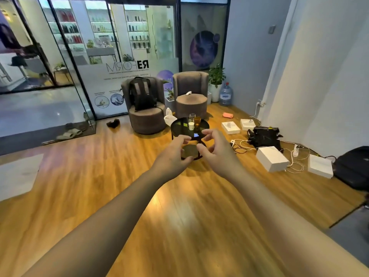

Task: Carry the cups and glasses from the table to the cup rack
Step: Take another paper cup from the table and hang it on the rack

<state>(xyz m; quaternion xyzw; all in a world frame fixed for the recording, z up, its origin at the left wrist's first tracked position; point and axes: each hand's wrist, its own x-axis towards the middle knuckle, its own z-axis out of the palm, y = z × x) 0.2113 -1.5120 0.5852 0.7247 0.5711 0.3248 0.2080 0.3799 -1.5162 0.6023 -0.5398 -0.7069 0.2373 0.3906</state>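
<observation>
Both arms are extended forward over the wooden floor [179, 216]. The left hand [175, 154] and right hand [215, 148] are held empty, fingers loosely curled. A clear glass [192, 116], an amber glass [197, 121] and a white cup [191, 125] are clustered on the round black glass-topped table [179, 124], beyond the hands.

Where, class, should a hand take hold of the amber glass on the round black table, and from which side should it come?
Grip the amber glass around its side wall, probably mid-height, coming from its right. It stands upright on the round black table, with the white cup close on its left and a clear glass behind, so the right side looks freest. Both the left hand and right hand hold nothing.
</observation>
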